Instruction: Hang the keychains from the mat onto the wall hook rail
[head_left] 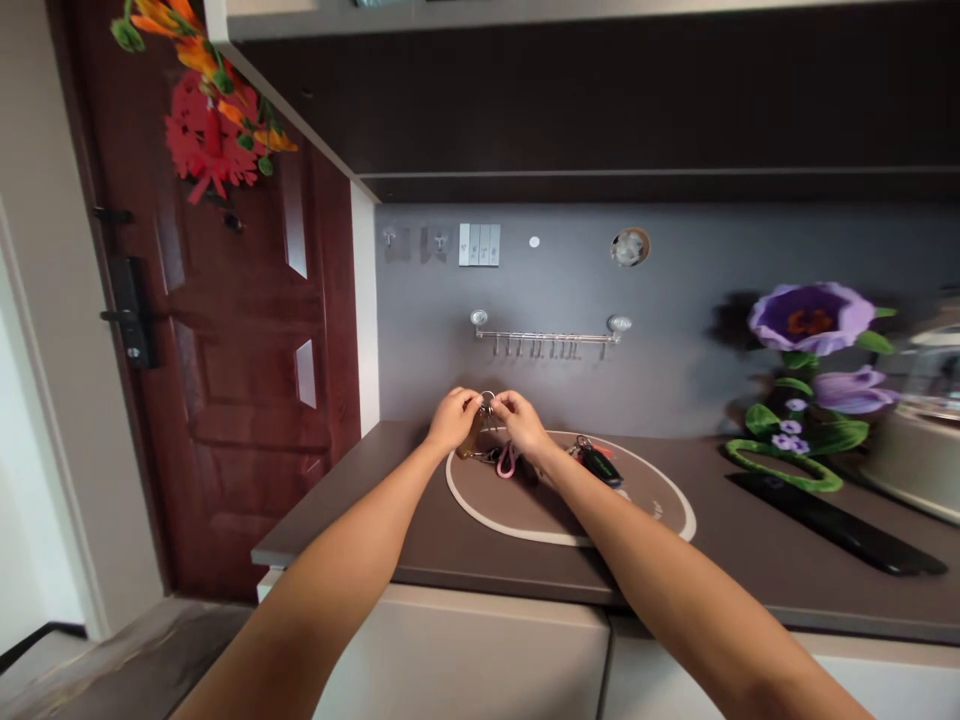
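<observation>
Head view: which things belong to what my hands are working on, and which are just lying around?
In hand: left hand, right hand, key ring pinched between them, brown tag hanging from it.
Lying about: black key fob, round mat, hook rail, purple flower, door.

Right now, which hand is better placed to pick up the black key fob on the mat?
Right, probably. The black key fob lies on the oval mat close beside the right hand; the left hand sits farther off, across the key ring both hands pinch.
</observation>
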